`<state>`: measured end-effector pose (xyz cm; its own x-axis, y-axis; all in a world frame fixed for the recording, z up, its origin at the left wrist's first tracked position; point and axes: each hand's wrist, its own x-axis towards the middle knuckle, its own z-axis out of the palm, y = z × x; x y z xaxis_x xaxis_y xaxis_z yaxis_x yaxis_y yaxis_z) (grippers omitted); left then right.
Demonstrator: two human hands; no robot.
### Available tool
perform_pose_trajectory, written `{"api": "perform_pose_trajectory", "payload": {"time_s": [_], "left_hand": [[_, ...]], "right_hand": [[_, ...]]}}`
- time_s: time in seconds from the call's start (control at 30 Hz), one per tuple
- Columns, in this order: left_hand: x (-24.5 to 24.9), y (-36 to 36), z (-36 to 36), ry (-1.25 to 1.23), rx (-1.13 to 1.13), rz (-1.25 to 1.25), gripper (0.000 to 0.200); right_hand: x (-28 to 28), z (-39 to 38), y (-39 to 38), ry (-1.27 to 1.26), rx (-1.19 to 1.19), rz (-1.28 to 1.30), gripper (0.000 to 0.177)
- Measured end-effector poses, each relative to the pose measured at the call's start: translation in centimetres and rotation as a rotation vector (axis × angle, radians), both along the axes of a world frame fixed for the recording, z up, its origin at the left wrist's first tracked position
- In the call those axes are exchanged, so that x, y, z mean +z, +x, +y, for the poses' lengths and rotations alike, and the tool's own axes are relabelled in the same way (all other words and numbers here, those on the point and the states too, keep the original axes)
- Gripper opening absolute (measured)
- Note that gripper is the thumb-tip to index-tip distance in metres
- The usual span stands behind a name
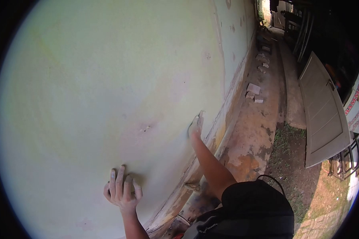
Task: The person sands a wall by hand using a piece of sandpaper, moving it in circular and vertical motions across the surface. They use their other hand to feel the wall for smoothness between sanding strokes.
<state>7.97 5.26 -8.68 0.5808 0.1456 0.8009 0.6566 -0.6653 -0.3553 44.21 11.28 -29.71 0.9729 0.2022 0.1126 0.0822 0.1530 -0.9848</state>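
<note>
A large pale green wall [87,99] with patchy, dusty marks fills the left and middle of the view. My left hand [123,189] rests on or just off its lower part, dusty, with the fingers apart and nothing in them. Farther along, my right hand [195,126] is pressed against the wall close to its base, and it is whitened with dust too. Its thumb and fingers lie together, with a thin pale edge at their tips. What lies beneath that palm is hidden.
A stained concrete walkway [251,135] runs along the wall's foot, with broken pale blocks [253,89] on it. A light panelled door [325,111] leans at the right beside low green plants [285,143]. A printed banner [355,99] hangs behind it.
</note>
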Motion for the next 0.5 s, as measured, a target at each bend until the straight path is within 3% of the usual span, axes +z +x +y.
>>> {"api": "perform_pose_trajectory", "payload": {"time_s": [0.07, 0.23, 0.33, 0.43, 0.5], "left_hand": [[0.2, 0.1, 0.0, -0.006, -0.002, 0.0, 0.006], [0.1, -0.7, 0.1, -0.058, -0.064, 0.024, 0.005], [0.2, -1.9, -0.2, -0.115, -0.101, 0.053, 0.008], [0.3, -3.2, -0.9, -0.132, -0.089, 0.048, 0.011], [0.3, -4.1, -1.1, -0.132, -0.084, 0.027, 0.013]], "right_hand": [[1.1, -0.4, -1.5, 0.001, 0.024, -0.068, 0.059], [4.0, -5.7, -17.1, 0.023, 0.244, -0.331, 0.06], [3.4, -7.2, -20.9, -0.037, 0.333, -0.458, 0.064], [2.3, -4.9, -15.8, 0.008, 0.24, -0.407, 0.061], [2.1, -3.7, -11.0, 0.01, 0.218, -0.152, 0.06]]}}
